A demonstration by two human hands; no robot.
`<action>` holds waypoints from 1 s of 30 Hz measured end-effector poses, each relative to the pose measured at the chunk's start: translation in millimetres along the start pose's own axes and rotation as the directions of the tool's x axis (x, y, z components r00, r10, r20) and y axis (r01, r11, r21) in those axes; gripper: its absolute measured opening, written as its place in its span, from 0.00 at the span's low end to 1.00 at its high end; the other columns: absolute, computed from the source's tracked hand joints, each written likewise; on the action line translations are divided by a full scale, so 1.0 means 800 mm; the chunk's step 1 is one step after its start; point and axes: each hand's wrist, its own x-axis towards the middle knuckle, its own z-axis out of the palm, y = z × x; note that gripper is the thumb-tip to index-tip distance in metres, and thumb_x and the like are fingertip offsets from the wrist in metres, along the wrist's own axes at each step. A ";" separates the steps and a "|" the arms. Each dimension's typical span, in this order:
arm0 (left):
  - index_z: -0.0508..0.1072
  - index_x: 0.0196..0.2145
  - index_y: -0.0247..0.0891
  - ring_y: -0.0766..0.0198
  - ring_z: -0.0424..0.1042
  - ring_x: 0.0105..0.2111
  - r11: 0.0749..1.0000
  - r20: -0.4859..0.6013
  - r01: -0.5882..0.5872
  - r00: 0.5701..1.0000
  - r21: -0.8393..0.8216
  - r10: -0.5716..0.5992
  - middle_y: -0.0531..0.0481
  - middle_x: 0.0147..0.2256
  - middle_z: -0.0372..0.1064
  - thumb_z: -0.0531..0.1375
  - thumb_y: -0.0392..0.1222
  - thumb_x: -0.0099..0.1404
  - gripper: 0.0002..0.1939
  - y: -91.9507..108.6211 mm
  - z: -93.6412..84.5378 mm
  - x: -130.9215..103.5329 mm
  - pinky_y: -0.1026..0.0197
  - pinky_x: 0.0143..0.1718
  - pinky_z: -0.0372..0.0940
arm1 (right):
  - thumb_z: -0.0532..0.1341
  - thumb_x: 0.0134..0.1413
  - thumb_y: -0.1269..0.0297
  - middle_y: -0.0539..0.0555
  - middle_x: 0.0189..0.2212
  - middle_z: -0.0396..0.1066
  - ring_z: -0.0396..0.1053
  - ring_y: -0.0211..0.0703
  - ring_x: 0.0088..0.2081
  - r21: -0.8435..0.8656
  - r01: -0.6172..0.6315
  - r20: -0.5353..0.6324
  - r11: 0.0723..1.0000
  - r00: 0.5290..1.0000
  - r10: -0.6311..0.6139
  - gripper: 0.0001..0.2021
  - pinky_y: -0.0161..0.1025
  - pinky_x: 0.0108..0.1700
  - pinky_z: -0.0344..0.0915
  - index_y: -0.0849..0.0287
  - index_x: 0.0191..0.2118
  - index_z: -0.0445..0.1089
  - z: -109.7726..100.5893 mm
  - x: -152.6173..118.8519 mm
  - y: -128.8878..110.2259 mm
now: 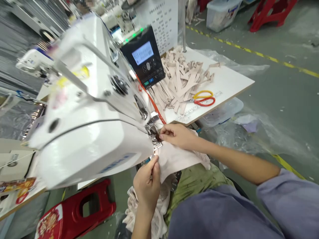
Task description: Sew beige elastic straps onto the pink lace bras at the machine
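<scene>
Left fingers (156, 168) clamped on pale cloth (176, 160) | right fingers (166, 128) together, contents unclear | cloth at presser foot (158, 145) of sewing machine (84, 146), much of it outside | stitching done and left: cannot tell

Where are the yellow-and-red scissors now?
Head view: scissors lie right of the control panel, on the white tabletop, blades by the pale strips.

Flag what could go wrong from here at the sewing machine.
The right hand's fingertips are close to the machine's metal stitching parts; a slip might pinch or prick them.
The left hand grips the pale fabric's edge; uneven pull could pucker it.
The scissors' blades lie against the loose strips and might snag one.
</scene>
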 end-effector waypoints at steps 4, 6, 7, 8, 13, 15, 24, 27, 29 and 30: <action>0.80 0.40 0.36 0.58 0.81 0.35 0.994 -0.007 0.050 0.999 -0.094 -0.051 0.43 0.37 0.81 0.55 0.40 0.69 0.13 0.005 -0.006 0.002 0.64 0.35 0.75 | 0.59 0.55 0.55 0.47 0.28 0.66 0.63 0.37 0.31 0.284 -0.073 -0.023 0.956 0.996 0.083 0.11 0.36 0.36 0.59 0.59 0.32 0.66 0.016 -0.020 0.005; 0.81 0.38 0.36 0.58 0.81 0.34 0.986 -0.011 0.072 0.997 -0.152 -0.074 0.44 0.36 0.81 0.56 0.39 0.68 0.13 0.008 -0.010 0.002 0.64 0.34 0.75 | 0.60 0.54 0.50 0.48 0.30 0.65 0.63 0.38 0.33 0.438 -0.138 0.020 0.888 0.989 0.144 0.15 0.36 0.37 0.60 0.58 0.33 0.66 0.023 -0.037 0.008; 0.81 0.37 0.37 0.58 0.81 0.33 0.980 -0.001 0.091 0.996 -0.178 -0.093 0.45 0.35 0.81 0.56 0.39 0.67 0.13 0.010 -0.012 0.000 0.65 0.34 0.75 | 0.61 0.53 0.48 0.48 0.30 0.65 0.64 0.38 0.34 0.501 -0.182 0.061 0.846 0.983 0.175 0.17 0.36 0.38 0.61 0.58 0.33 0.66 0.026 -0.046 0.009; 0.81 0.37 0.37 0.59 0.81 0.33 0.973 0.013 0.112 0.994 -0.201 -0.112 0.46 0.35 0.81 0.56 0.39 0.66 0.12 0.011 -0.014 -0.002 0.65 0.33 0.75 | 0.63 0.52 0.46 0.48 0.31 0.66 0.64 0.38 0.34 0.555 -0.227 0.105 0.800 0.973 0.203 0.18 0.36 0.37 0.61 0.58 0.34 0.66 0.028 -0.055 0.010; 0.80 0.37 0.39 0.60 0.81 0.31 0.947 0.113 0.201 0.978 -0.251 -0.177 0.48 0.34 0.81 0.56 0.40 0.66 0.12 0.013 -0.024 -0.014 0.65 0.30 0.74 | 0.68 0.46 0.45 0.47 0.28 0.65 0.60 0.35 0.28 0.680 -0.353 0.205 0.643 0.933 0.296 0.21 0.33 0.31 0.58 0.58 0.34 0.68 0.032 -0.083 0.010; 0.80 0.38 0.39 0.61 0.80 0.29 0.946 0.163 0.203 0.973 -0.253 -0.165 0.48 0.33 0.81 0.55 0.40 0.67 0.12 0.015 -0.027 -0.017 0.65 0.29 0.73 | 0.69 0.46 0.46 0.47 0.26 0.64 0.60 0.35 0.28 0.680 -0.351 0.196 0.644 0.933 0.301 0.20 0.33 0.32 0.58 0.58 0.33 0.68 0.034 -0.089 0.012; 0.73 0.32 0.38 0.62 0.68 0.19 0.954 0.198 -0.300 0.936 0.017 0.291 0.54 0.19 0.69 0.58 0.37 0.65 0.05 0.025 -0.005 -0.026 0.61 0.22 0.59 | 0.60 0.60 0.62 0.53 0.33 0.75 0.71 0.44 0.37 -0.036 0.414 0.185 0.909 0.897 -0.402 0.06 0.42 0.40 0.66 0.50 0.38 0.75 0.029 -0.144 0.023; 0.72 0.32 0.37 0.64 0.65 0.19 0.888 0.059 -0.440 0.898 0.136 0.436 0.54 0.18 0.66 0.54 0.33 0.68 0.09 0.013 -0.003 -0.032 0.60 0.26 0.59 | 0.58 0.59 0.63 0.54 0.32 0.76 0.72 0.46 0.35 -0.218 0.538 0.280 0.814 0.834 -0.476 0.07 0.43 0.39 0.67 0.50 0.39 0.75 0.018 -0.149 0.055; 0.72 0.35 0.36 0.65 0.65 0.19 0.879 -0.021 -0.449 0.889 0.161 0.457 0.55 0.18 0.67 0.55 0.32 0.68 0.07 0.007 -0.006 -0.036 0.60 0.27 0.61 | 0.57 0.57 0.60 0.56 0.31 0.75 0.71 0.49 0.35 -0.297 0.333 0.245 0.895 0.933 -0.265 0.08 0.45 0.40 0.67 0.51 0.36 0.74 0.010 -0.142 0.088; 0.71 0.37 0.36 0.65 0.66 0.19 0.881 -0.058 -0.445 0.887 0.159 0.458 0.55 0.18 0.67 0.55 0.31 0.68 0.06 0.005 -0.008 -0.038 0.61 0.28 0.61 | 0.57 0.56 0.59 0.57 0.31 0.75 0.71 0.50 0.35 -0.320 0.186 0.186 0.929 0.974 -0.131 0.08 0.46 0.41 0.67 0.52 0.34 0.73 0.006 -0.138 0.107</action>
